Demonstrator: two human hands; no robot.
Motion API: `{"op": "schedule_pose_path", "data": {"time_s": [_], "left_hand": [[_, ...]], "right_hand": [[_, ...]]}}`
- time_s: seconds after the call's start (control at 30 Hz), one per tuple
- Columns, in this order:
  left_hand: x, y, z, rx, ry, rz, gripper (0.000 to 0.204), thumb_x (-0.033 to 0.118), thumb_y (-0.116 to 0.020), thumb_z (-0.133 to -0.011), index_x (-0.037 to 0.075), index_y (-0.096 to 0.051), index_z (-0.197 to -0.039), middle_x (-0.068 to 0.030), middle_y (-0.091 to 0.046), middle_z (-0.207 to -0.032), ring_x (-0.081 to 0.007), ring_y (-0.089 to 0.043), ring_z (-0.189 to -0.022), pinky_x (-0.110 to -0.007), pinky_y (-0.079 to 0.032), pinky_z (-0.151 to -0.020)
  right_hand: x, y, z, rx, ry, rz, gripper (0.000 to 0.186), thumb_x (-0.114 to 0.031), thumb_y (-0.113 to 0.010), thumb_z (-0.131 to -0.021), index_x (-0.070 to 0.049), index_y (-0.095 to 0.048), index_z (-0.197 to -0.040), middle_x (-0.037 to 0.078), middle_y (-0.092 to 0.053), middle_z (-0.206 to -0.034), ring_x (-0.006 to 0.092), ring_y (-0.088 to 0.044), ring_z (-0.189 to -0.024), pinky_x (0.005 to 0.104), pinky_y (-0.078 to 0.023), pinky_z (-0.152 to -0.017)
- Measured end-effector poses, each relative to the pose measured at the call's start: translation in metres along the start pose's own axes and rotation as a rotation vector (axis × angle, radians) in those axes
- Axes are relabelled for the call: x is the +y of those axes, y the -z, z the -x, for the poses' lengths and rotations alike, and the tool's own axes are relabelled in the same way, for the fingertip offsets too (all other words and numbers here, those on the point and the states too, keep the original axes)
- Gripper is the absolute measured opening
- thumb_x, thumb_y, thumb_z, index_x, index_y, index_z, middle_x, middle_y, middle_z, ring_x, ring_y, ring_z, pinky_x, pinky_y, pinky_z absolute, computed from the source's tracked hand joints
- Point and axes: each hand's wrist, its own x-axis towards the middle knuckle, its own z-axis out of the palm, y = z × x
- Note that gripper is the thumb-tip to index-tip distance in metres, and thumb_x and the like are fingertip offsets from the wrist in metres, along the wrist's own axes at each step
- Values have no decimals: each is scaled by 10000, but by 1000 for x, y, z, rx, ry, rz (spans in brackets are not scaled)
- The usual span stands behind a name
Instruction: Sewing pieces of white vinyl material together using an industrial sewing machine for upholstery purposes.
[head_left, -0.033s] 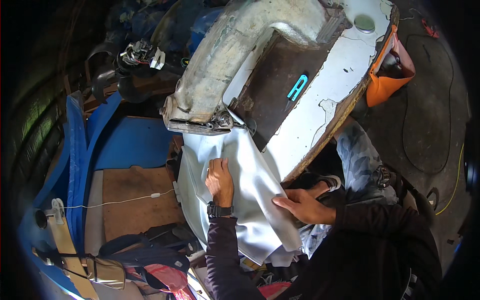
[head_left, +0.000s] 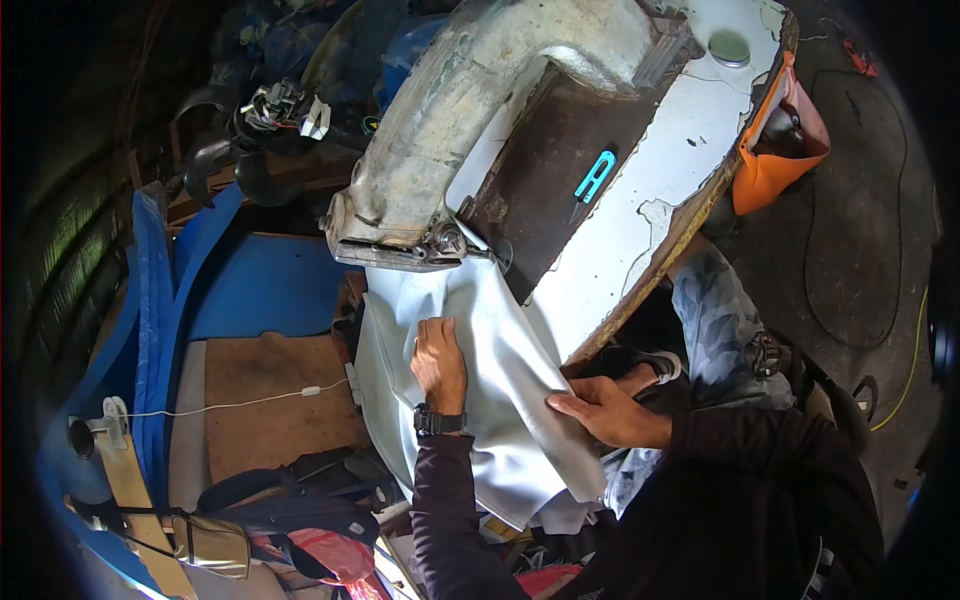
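A silvery-white sheet of smooth, leather-like material (head_left: 505, 400) hangs in folds from under the head of an old industrial sewing machine (head_left: 420, 150). My left hand (head_left: 438, 362), with a black watch on its wrist, is closed on a fold of the sheet just below the machine head; its fingertips are partly hidden. At the right edge of the sheet, my right hand (head_left: 610, 412) grips it with the thumb on top and the fingers underneath, out of sight. A turquoise thread snipper (head_left: 596, 176) lies on the worn table, away from both hands.
The white-topped table (head_left: 690, 140) has chipped edges and a round tin (head_left: 729, 48) on it. An orange pouch (head_left: 775, 170) hangs at its right side. Blue sheets (head_left: 265, 285), a brown board (head_left: 275, 400) and a bag (head_left: 290, 505) lie to the left. A white cord (head_left: 230, 406) crosses there.
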Motion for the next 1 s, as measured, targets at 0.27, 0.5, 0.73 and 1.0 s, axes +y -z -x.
{"op": "schedule_pose_path", "data": {"time_s": [0.27,0.5,0.73,1.0], "left_hand": [[7,11,7,-10,-55,-8,155,205,-593,-1079,53,-624,-1090,-150,-665,-1024,-397,-692,-880,-491,-569,-687],[32,29,-9,-56,-15,-20,305,122,-582,-1061,5,-611,-1341,-231,-681,-1184,-437,-674,-1071,-527,-534,-908],[89,30,-28,-129,-55,476,361,67,-548,-1070,-37,-605,-1411,-262,-639,-1402,-446,-619,-1292,-487,-495,-1088],[83,11,-13,-141,-178,353,489,-30,-544,-1020,3,-560,-1508,-236,-573,-1530,-412,-583,-1388,-443,-472,-1162]], "right_hand": [[-26,10,12,56,519,511,429,-282,-664,-1065,11,-578,-762,157,-541,-625,240,-568,-558,405,-417,-566],[-29,11,12,140,646,667,320,-193,-695,-1002,-18,-588,-757,177,-609,-688,364,-628,-644,479,-467,-604],[-35,14,9,94,726,824,323,-131,-714,-940,-99,-493,-707,96,-542,-667,316,-621,-682,456,-491,-676],[-41,6,-2,13,890,876,278,-120,-743,-863,-115,-491,-744,63,-553,-701,277,-617,-718,425,-492,-689]]}}
